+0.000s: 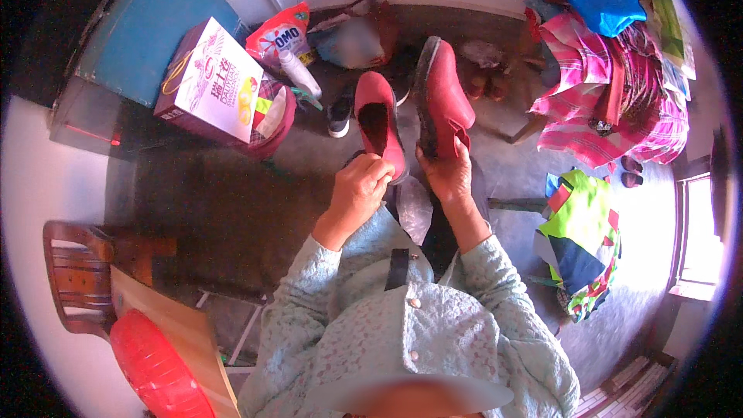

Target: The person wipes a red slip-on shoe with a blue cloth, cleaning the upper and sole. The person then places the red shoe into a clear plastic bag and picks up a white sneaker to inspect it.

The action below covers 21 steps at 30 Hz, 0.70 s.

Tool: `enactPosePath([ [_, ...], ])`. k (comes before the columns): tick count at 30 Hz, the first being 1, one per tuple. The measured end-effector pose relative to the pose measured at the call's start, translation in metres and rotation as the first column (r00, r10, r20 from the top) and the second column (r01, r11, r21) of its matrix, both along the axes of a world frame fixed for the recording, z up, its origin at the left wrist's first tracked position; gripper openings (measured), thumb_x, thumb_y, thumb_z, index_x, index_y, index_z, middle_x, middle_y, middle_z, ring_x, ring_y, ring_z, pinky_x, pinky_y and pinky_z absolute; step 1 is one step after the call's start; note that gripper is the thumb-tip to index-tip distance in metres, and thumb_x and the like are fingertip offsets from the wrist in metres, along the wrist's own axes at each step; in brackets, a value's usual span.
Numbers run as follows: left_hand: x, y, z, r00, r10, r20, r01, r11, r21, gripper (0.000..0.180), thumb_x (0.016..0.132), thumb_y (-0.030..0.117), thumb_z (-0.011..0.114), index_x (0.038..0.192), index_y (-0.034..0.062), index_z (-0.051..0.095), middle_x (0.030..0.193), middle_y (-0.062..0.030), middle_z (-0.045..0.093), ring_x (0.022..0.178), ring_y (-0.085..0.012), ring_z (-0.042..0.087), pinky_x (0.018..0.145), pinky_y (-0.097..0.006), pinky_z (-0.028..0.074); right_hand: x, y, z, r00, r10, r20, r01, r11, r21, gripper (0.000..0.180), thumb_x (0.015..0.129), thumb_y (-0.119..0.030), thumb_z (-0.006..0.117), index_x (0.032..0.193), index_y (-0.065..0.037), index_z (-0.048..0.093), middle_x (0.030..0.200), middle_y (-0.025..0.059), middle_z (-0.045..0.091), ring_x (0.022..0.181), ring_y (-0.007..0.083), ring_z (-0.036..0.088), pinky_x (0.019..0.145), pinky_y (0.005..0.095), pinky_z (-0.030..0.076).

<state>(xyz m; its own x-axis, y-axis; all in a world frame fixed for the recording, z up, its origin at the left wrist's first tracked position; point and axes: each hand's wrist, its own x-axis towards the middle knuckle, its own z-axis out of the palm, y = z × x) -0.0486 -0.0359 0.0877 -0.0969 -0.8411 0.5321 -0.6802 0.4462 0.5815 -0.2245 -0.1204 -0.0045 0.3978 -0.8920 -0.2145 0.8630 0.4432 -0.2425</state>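
Observation:
Two red slip-on shoes are held up in front of me, one in each hand. My left hand (362, 186) pinches the heel end of the left red shoe (378, 101), whose dark opening faces up. My right hand (449, 174) grips the heel of the right red shoe (445, 81). This one is tipped on its side, so its dark sole shows along the left edge. The two shoes are apart, toes pointing away from me. Below them, between my forearms, something clear and plastic-looking (414, 209) lies near my lap.
A dark shoe with a white toe (339, 114) stands on the floor beyond. Left are a white carton (213, 81), a red detergent bag (280, 37), a blue chest (162, 31), a wooden chair (73, 275) and a red basin (159, 364). Right, pink plaid cloth (576, 120) and patchwork fabric (584, 224) are heaped.

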Motion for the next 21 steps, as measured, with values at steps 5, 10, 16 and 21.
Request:
enactPosePath([
  [5, -0.006, -0.008, -0.038, 0.988, -0.015, 0.154, 0.01, 0.999, 0.033, 0.017, 0.07, -0.001, 0.064, 0.08, 0.0074, 0.053, 0.074, -0.0071, 0.054, 0.074, -0.0274, 0.058, 0.063, -0.037, 0.049, -0.003, 0.005, -0.007, 0.98, -0.075, -0.184, 0.067, 0.997, -0.045, 0.052, 0.079, -0.031, 0.064, 0.124, -0.012, 0.047, 0.125, 0.0084, 0.052, 0.114, 0.0278, 0.048, 0.094, 0.0498, 0.04],
  [10, -0.016, -0.018, -0.075, 0.983, -0.019, 0.181, -0.008, 0.989, 0.148, 0.016, 0.07, 0.0, 0.062, 0.081, 0.007, 0.054, 0.076, -0.0085, 0.054, 0.076, -0.0292, 0.058, 0.064, -0.039, 0.049, -0.008, 0.007, -0.016, 0.985, -0.068, -0.156, 0.07, 0.998, 0.007, 0.048, 0.08, -0.03, 0.062, 0.122, -0.011, 0.048, 0.123, 0.009, 0.053, 0.114, 0.0279, 0.048, 0.094, 0.0495, 0.039],
  [16, -0.028, -0.043, -0.156, 0.957, -0.016, 0.289, -0.077, 0.949, 0.306, 0.017, 0.071, 0.001, 0.057, 0.087, 0.0071, 0.059, 0.087, -0.0099, 0.061, 0.081, -0.0315, 0.061, 0.066, -0.041, 0.049, -0.014, -0.004, -0.026, 0.996, -0.071, -0.053, 0.076, 0.993, 0.089, 0.047, 0.081, -0.027, 0.059, 0.122, -0.008, 0.047, 0.122, 0.0122, 0.053, 0.112, 0.0301, 0.048, 0.096, 0.0496, 0.039],
  [21, -0.033, -0.058, -0.221, 0.953, -0.019, 0.302, -0.141, 0.855, 0.5, 0.012, 0.075, 0.017, 0.058, 0.084, 0.0116, 0.062, 0.087, -0.0109, 0.062, 0.08, -0.0311, 0.063, 0.061, -0.044, 0.05, -0.015, -0.005, -0.024, 0.992, -0.088, -0.091, 0.099, 0.987, 0.127, 0.045, 0.082, -0.025, 0.058, 0.122, -0.007, 0.048, 0.123, 0.012, 0.052, 0.114, 0.0302, 0.047, 0.097, 0.0499, 0.038],
])
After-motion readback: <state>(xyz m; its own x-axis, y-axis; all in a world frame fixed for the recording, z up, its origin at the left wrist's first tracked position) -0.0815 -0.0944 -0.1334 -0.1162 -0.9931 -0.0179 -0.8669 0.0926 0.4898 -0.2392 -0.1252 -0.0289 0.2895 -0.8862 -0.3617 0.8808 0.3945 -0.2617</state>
